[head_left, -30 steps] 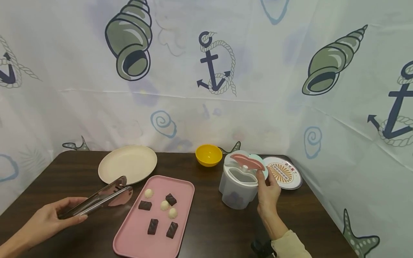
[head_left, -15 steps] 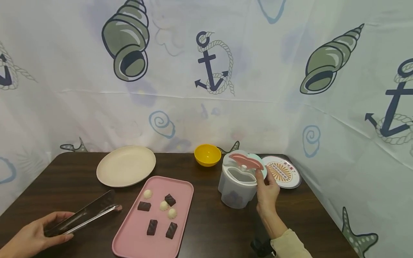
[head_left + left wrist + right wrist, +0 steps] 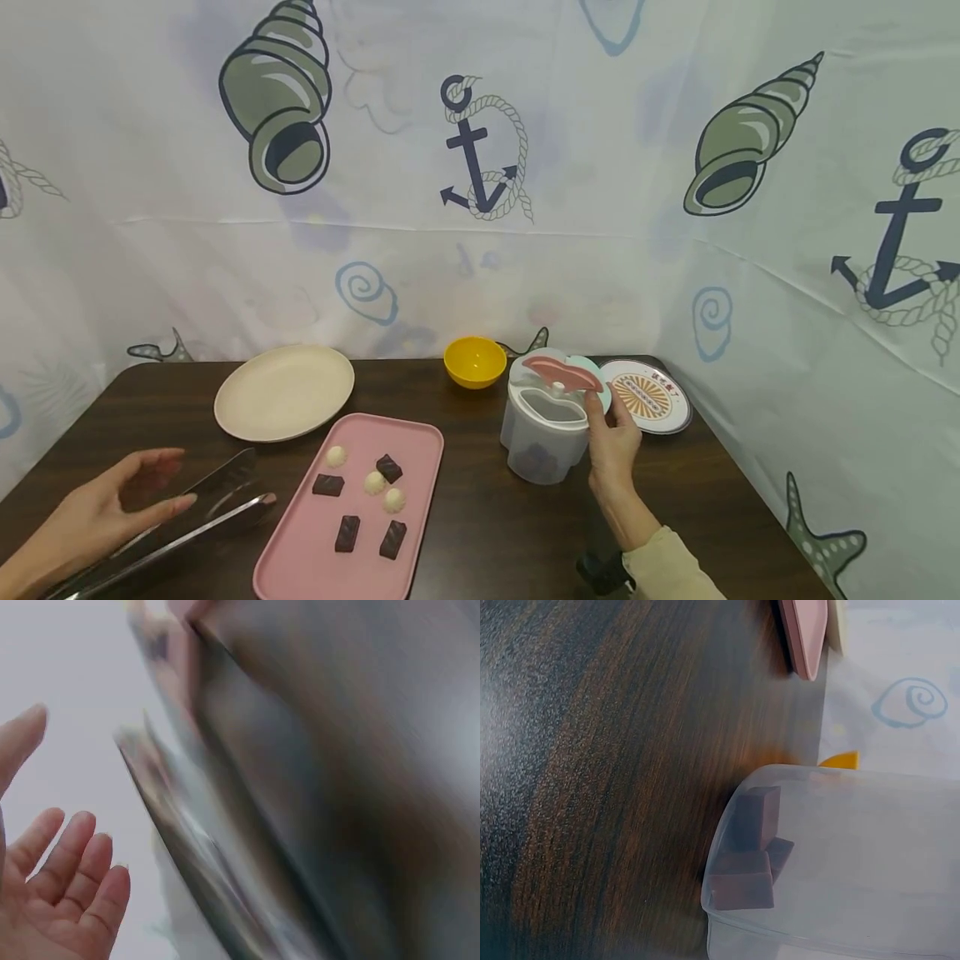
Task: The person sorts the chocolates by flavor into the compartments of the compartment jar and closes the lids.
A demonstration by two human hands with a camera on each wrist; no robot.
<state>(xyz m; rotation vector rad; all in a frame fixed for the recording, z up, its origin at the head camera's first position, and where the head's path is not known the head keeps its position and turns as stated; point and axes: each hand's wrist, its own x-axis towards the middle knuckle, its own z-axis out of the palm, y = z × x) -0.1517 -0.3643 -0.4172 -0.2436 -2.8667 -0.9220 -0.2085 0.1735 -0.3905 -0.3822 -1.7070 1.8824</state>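
Observation:
My left hand has its thumb and fingers spread apart over metal tongs, which lie at the table's left front. In the left wrist view the tongs loom blurred beside the straight fingers. Over on the right, my right hand pinches the edge of the mint lid on a translucent container. That container also has a pink lid, and a front compartment of it stands uncovered. Dark chocolate blocks show through its wall in the right wrist view.
Between the hands lies a pink tray bearing several dark chocolates and three cream-coloured balls. Along the back are a cream plate, a yellow bowl and a patterned plate. A printed curtain hangs behind the table.
My left hand has carried the tongs down and left, away from beside the cream plate, and let go of them. The right hand has kept its hold at the container's lid.

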